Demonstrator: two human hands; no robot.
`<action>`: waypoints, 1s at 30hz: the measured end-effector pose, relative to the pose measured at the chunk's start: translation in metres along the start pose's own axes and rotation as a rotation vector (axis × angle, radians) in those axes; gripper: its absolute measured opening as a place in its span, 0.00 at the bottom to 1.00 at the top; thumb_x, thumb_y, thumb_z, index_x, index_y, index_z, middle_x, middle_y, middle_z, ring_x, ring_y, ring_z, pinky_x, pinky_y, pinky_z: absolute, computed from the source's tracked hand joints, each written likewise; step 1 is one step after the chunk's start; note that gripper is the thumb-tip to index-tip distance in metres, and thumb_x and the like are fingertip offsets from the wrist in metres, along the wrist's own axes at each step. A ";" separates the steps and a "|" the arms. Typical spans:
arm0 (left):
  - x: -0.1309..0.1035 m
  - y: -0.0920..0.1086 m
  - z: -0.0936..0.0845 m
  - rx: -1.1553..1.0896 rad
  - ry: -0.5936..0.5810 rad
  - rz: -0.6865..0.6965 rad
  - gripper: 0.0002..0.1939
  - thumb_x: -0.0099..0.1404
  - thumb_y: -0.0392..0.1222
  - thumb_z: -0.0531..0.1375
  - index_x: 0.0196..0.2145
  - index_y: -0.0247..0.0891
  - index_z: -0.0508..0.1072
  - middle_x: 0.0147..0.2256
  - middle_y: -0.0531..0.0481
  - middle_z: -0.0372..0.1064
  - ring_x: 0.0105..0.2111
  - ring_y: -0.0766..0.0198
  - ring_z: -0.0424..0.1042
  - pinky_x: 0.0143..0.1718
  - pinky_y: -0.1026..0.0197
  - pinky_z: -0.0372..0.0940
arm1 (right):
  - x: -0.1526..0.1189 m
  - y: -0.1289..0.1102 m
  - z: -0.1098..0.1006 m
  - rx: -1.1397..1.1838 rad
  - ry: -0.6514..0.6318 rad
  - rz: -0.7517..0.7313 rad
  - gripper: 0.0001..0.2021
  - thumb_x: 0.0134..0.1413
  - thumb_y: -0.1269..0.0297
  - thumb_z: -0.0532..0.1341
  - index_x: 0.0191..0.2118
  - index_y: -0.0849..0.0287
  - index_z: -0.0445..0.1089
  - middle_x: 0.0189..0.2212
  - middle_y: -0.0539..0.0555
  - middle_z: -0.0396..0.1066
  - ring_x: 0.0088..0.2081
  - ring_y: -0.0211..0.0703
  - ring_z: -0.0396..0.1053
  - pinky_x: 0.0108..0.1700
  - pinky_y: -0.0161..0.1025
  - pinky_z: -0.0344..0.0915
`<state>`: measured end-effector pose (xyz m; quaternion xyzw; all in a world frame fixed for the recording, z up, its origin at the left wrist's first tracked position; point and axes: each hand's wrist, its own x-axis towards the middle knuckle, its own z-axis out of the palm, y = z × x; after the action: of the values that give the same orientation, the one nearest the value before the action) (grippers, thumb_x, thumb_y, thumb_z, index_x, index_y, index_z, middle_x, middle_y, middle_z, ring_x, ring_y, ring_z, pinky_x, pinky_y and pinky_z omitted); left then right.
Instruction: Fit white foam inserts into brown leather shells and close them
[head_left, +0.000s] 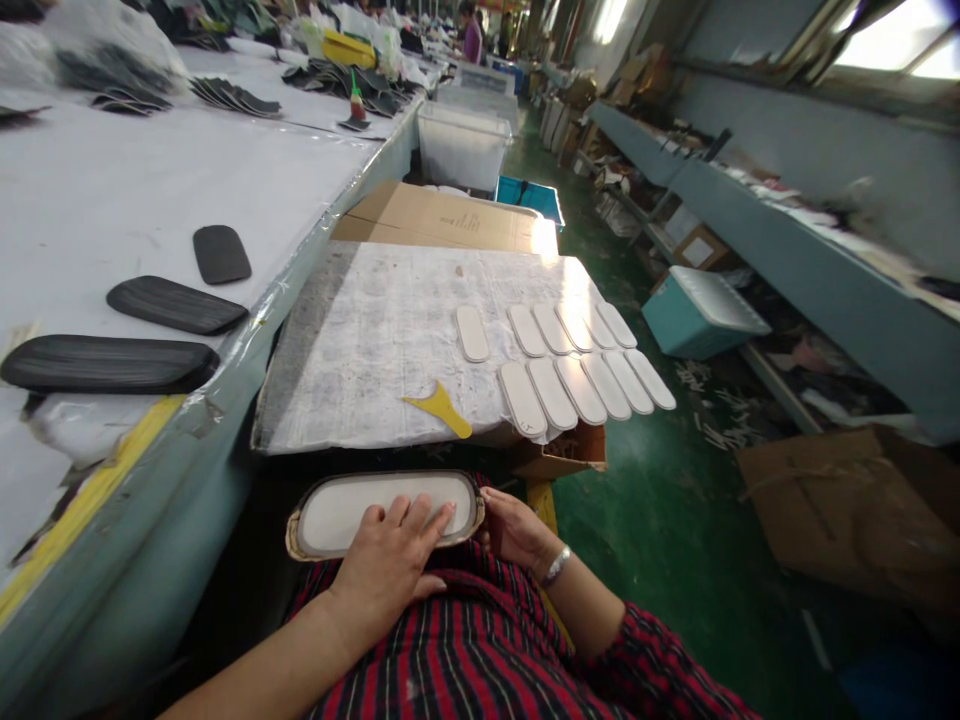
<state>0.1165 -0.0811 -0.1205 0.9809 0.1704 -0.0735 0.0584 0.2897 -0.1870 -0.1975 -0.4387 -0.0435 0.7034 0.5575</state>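
Observation:
A long oval panel (352, 505), white on top with a dark edge and a tan rim, lies across my lap. My left hand (397, 555) rests on its white face, fingers stretched out and spread. At the panel's right end, my right hand (517, 530) pinches the rim between thumb and fingers; part of the grip is hidden. Just beyond, on the white-covered board (375, 330), lies a yellow forked scraper-like tool (442, 408). White oval pieces (555, 393) lie in two overlapping rows to the right, and a single white oval piece (472, 334) lies apart.
On the left table (150, 190) are black oval pieces (109, 363) and a small glue-like bottle (356, 100). An open cardboard box (562, 452) sits under the board. Clear plastic bins (465, 145) stand beyond. A teal box (701, 310) and large carton (847, 510) are right.

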 end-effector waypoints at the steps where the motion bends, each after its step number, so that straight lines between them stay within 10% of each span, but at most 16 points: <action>1: 0.000 0.000 0.000 0.002 -0.002 0.007 0.39 0.49 0.61 0.59 0.57 0.49 0.54 0.50 0.45 0.59 0.44 0.51 0.56 0.40 0.50 0.55 | 0.002 0.006 -0.002 0.078 -0.014 -0.008 0.15 0.46 0.55 0.62 0.31 0.58 0.57 0.19 0.43 0.60 0.17 0.30 0.59 0.19 0.28 0.58; 7: -0.002 0.000 -0.001 0.030 -0.024 0.041 0.41 0.48 0.61 0.60 0.57 0.48 0.53 0.50 0.44 0.58 0.44 0.51 0.56 0.39 0.51 0.55 | 0.007 0.024 -0.002 0.374 -0.042 -0.034 0.12 0.47 0.61 0.63 0.32 0.58 0.60 0.21 0.43 0.63 0.18 0.27 0.59 0.21 0.26 0.56; 23: -0.008 0.006 0.003 0.016 -0.009 -0.003 0.43 0.49 0.63 0.58 0.58 0.43 0.50 0.51 0.41 0.55 0.45 0.52 0.54 0.41 0.51 0.54 | -0.022 -0.022 0.011 -0.127 0.001 -0.029 0.11 0.50 0.58 0.59 0.31 0.59 0.58 0.25 0.48 0.63 0.26 0.34 0.65 0.30 0.32 0.61; 30: -0.009 0.006 -0.001 0.023 -0.002 0.003 0.47 0.46 0.65 0.59 0.58 0.42 0.49 0.51 0.41 0.54 0.45 0.52 0.54 0.41 0.51 0.54 | -0.002 0.015 -0.008 -0.042 0.105 -0.035 0.15 0.44 0.53 0.62 0.32 0.57 0.59 0.23 0.45 0.60 0.21 0.30 0.56 0.24 0.30 0.56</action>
<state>0.1101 -0.0893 -0.1180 0.9817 0.1678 -0.0765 0.0477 0.2833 -0.1975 -0.2094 -0.4858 -0.0365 0.6685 0.5620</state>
